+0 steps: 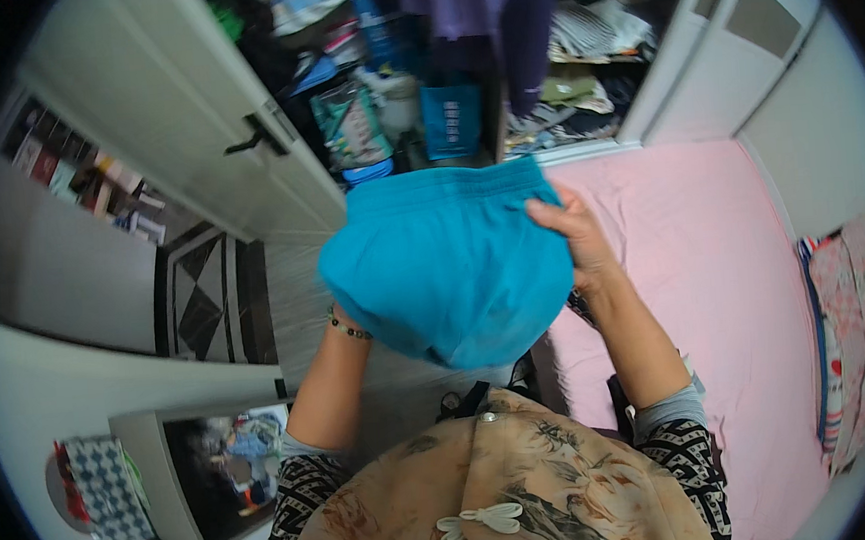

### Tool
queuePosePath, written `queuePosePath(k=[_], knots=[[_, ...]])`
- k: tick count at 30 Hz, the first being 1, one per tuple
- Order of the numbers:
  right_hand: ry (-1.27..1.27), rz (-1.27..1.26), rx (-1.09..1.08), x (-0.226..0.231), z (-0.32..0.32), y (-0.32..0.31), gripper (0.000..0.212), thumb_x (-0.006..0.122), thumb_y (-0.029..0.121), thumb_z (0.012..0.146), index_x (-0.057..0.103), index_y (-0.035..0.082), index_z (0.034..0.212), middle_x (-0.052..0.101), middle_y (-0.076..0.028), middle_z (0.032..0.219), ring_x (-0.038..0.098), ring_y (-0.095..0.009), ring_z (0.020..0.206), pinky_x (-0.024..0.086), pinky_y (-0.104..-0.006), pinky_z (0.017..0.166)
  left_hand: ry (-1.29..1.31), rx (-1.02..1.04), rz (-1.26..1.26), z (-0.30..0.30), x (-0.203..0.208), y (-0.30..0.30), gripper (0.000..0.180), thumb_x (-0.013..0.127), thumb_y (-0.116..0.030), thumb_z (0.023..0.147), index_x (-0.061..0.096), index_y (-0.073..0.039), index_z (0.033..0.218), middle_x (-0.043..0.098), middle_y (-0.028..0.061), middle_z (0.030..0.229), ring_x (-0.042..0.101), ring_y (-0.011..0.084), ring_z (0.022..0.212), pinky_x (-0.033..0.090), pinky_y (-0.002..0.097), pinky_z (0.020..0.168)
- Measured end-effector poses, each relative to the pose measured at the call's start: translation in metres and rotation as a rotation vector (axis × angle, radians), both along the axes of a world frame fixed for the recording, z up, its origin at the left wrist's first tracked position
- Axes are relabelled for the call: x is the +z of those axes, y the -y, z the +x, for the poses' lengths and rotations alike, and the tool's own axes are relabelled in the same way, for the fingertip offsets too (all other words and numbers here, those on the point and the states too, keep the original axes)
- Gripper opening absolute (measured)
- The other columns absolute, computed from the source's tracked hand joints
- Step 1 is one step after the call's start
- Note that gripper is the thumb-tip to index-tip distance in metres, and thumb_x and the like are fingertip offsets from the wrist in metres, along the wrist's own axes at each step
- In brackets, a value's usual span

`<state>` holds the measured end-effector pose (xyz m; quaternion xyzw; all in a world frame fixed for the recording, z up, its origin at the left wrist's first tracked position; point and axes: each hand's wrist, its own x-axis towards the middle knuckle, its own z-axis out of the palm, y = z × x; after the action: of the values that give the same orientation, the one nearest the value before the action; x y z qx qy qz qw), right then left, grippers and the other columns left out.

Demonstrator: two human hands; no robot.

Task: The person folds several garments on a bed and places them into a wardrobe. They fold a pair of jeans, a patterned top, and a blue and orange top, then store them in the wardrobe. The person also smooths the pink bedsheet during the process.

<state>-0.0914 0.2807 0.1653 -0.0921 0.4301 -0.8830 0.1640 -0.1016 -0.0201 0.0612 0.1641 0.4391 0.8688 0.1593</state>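
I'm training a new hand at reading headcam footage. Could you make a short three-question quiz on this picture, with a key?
1. Multiple choice: what colour is the sheet on the bed?
A) Green
B) Pink
C) Black

2. True or false: the right hand hangs free, touching no cloth.

3. Open question: a beaded bracelet marks the left wrist. Why can't the left hand's grip be judged from this view?

Key:
1. B, pink.
2. False: it grips the side of the blue garment, thumb in front, close to the gathered waistband.
3. The blue garment hides its fingers.
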Motion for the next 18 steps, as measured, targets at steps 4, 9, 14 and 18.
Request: queuePosePath(k=[4,9,14,18], knots=[[-0.162,0.102,-0.081,0.047,0.007,0.043,0.050,0.067,0.011,0.083,0.053,0.002,0.130,0.066,-0.011,0.112,0.065,-0.019,0.099,0.053,-0.0341,0.090,-0.138,-0.032,0.169,0.031,0.050,0.058,0.091,0.069,-0.036,0.085,0.014,-0.010,0.153,0.029,0.0135,0.153,0.036,0.0305,0.137,0.040,0.0446,0.108],[-0.299,0.286,-0.097,0.090,0.005,0.087,0.057,0.056,0.004,0.080,0.051,0.006,0.137,0.065,-0.008,0.110,0.063,-0.014,0.093,0.053,-0.0278,0.085,-0.351,0.091,-0.355,0.030,0.153,0.097,0.108,0.080,-0.039,0.072,0.014,-0.013,0.153,0.030,0.0146,0.152,0.038,0.0323,0.135,0.037,0.0497,0.108],[-0.286,0.302,-0.026,0.118,0.005,0.123,0.054,0.050,0.000,0.080,0.053,0.003,0.134,0.064,-0.010,0.114,0.066,-0.016,0.092,0.054,-0.0276,0.086,-1.250,0.369,-0.943,0.056,0.179,0.095,0.100,0.082,-0.053,0.061,0.041,-0.018,0.145,0.042,0.0099,0.144,0.044,0.0298,0.129,0.043,0.0450,0.094],[-0.343,0.129,0.020,0.131,0.002,0.133,0.050,0.048,-0.003,0.081,0.058,0.004,0.129,0.067,-0.009,0.091,0.063,-0.011,0.069,0.056,-0.0246,0.062,-1.328,0.553,-1.176,0.077,0.156,0.070,0.072,0.081,-0.032,0.068,0.055,-0.015,0.133,0.061,0.0107,0.123,0.047,0.0313,0.126,0.033,0.0484,0.106]])
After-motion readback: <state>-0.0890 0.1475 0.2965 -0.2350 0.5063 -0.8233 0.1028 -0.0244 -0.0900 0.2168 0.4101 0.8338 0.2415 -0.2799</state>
